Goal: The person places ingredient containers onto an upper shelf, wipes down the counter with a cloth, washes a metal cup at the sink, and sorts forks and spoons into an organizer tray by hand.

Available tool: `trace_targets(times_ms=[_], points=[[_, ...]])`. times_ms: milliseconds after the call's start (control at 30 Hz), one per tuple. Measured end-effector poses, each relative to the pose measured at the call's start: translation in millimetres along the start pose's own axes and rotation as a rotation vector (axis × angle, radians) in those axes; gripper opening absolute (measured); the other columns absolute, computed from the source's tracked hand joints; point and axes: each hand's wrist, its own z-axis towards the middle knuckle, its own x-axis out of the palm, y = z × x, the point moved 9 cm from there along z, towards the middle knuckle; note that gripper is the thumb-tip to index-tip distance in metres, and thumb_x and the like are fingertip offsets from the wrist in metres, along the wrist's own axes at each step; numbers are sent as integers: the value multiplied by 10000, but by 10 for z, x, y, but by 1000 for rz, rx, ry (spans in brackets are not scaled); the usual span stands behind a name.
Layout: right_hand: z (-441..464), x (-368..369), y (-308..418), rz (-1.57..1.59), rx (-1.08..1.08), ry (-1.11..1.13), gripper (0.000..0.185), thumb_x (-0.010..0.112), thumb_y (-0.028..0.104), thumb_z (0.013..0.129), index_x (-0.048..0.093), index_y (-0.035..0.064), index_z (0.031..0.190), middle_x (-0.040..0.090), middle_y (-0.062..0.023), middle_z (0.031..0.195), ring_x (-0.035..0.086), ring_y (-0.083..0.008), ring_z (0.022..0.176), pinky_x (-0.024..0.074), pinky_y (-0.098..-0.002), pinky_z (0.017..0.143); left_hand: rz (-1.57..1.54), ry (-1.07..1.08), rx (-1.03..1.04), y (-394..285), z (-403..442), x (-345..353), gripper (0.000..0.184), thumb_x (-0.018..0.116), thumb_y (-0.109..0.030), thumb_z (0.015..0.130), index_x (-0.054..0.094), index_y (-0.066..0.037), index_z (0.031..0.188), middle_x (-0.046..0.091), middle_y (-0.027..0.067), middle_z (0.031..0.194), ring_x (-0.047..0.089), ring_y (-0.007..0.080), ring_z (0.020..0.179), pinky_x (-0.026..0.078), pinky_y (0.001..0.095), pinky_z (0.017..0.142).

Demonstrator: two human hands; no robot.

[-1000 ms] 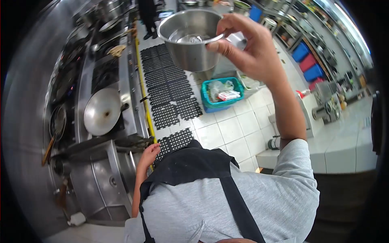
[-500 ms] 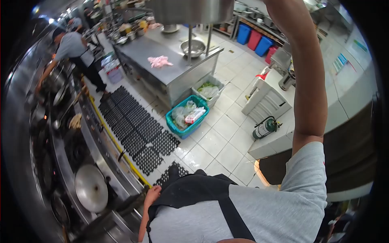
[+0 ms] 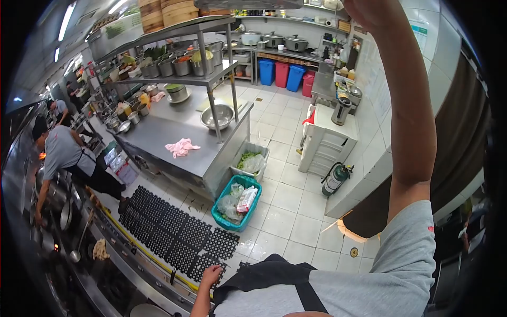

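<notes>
Dull-silver metal pot [image 3: 248,4], only its lower edge visible, my right hand [image 3: 373,15] raised, its grip I cannot tell, well apart from my loosely curled left hand [image 3: 212,275].

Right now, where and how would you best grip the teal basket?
The teal basket would probably grip best by its rim, from above, on the right as seen: there the edge faces bare floor tiles, while the steel table stands close on the left.
</notes>
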Motion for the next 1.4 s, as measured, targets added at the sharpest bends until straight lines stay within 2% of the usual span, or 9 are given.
trace_targets(times_ms=[67, 133, 167, 500, 700, 900, 1100, 1333, 1400], points=[[-14, -30, -22, 18, 22, -23, 564, 558, 468, 1082, 690, -59, 1232, 751, -226, 1044, 767, -269, 884, 634, -376, 839, 65, -29, 38, -131, 54, -168, 442, 730, -343, 928, 750, -39, 1248, 794, 141, 1122, 754, 241, 1012, 573, 356, 927], [14, -126, -145, 36, 0, -49, 548, 573, 458, 1078, 695, -55, 1226, 751, -223, 1046, 767, -271, 874, 636, -375, 828, 60, -47, 95, -305, 69, -239, 369, 696, -296, 999, 730, -25, 1246, 726, 22, 875, 650, 110, 790, 525, 271, 719], [21, -202, -168, 60, -26, -70, 532, 588, 447, 1073, 700, -52, 1220, 752, -220, 1048, 768, -272, 864, 639, -373, 818, 67, -43, 103, -396, 92, -247, 369, 696, -296, 999, 730, -25, 1246, 726, 22, 875, 650, 110, 790, 525, 271, 719], [-175, -406, -257, 54, 47, 36, 534, 611, 460, 1065, 699, -34, 1248, 740, -182, 1002, 763, -243, 871, 649, -372, 783, -74, 161, 314, -2408, -113, -182, 460, 685, -277, 1017, 657, 2, 1383, 754, 80, 1196, 688, 167, 1078, 539, 314, 950], [-300, -526, -311, 144, -38, -20, 601, 613, 490, 1062, 634, -31, 1361, 732, -132, 988, 749, -188, 804, 657, -342, 739, -243, 186, 658, -3784, -349, -648, 387, 648, -189, 1049, 652, 1, 1386, 709, 42, 1256, 631, 102, 1117, 496, 267, 988], [-411, -638, -258, 172, -13, 5, 626, 635, 486, 1051, 599, -38, 1392, 732, -121, 988, 751, -175, 803, 658, -326, 706, -240, 70, 1033, -5638, -1675, -1361, 355, 626, -96, 1051, 643, 4, 1391, 689, 58, 1266, 628, 133, 1175, 480, 288, 1021], [-489, -769, -73, 177, -104, -26, 551, 642, 460, 1051, 630, -20, 1321, 735, -106, 956, 751, -173, 788, 657, -335, 688, -156, -34, 1540, -6652, -2864, -1560, 415, 708, -163, 1024, 635, -26, 1409, 658, 136, 1364, 644, 229, 1258, 528, 372, 1035], [-519, -826, 22, 167, 14, -53, 493, 661, 450, 1042, 658, -9, 1221, 738, -116, 937, 747, -178, 767, 641, -321, 686, -98, -31, 1713, -7397, -3633, -1565, 524, 742, -203, 1005, 594, 3, 1464, 632, 155, 1441, 597, 236, 1346, 488, 393, 1101], [-543, -813, 61, 178, 10, -29, 491, 667, 455, 1038, 658, -7, 1204, 737, -116, 933, 744, -175, 771, 636, -320, 697, -73, -344, 1765, -7497, -3753, -1696, 555, 757, -209, 993, 584, 5, 1475, 634, 165, 1450, 592, 246, 1359, 488, 405, 1111]])
